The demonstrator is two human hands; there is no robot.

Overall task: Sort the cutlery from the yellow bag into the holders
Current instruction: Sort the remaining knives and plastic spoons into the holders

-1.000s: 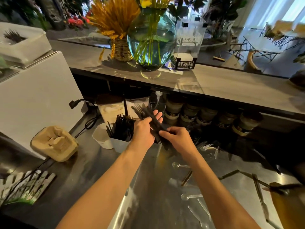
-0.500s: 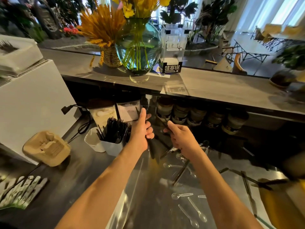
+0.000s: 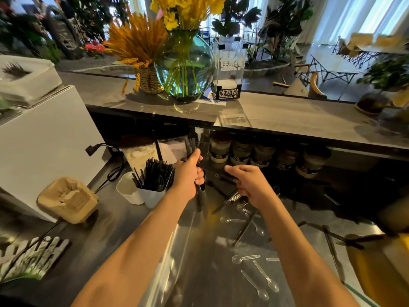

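Head view, only view. Left hand (image 3: 190, 175) fisted round a bunch of black cutlery (image 3: 201, 197), handles sticking down out of the fist toward the steel counter (image 3: 199, 273), thumb up on top; sits just right of the white holder (image 3: 151, 196), not over it. That holder is packed with black cutlery standing upright, and a second white holder (image 3: 128, 189) touches it on the left, contents not visible. Right hand (image 3: 250, 185) is right of the left hand, apart from it, fingers curled loosely downward over loose pieces on the counter; cannot tell if it actually grips anything, fingertips hidden and blurred. Under and near the right hand: a scatter of dark forks (image 3: 228, 200) and clear plastic spoons (image 3: 265, 278) lying flat on the counter, more clear spoons nearer the camera. Black knives or long pieces (image 3: 332, 247) lie further right, reaching toward the yellow bag (image 3: 380, 273) at the near right edge, partly cut off by the frame. Cardboard cup carrier (image 3: 67, 199) on the left of the counter against a white cabinet (image 3: 44, 147). Far side, upper shelf: glass vase (image 3: 184, 67) with yellow flowers, a woven basket (image 3: 150, 79) of dried wheat on its left, clear sign box (image 3: 230, 69) on its right. Row of dark jars (image 3: 241, 151) under the shelf.
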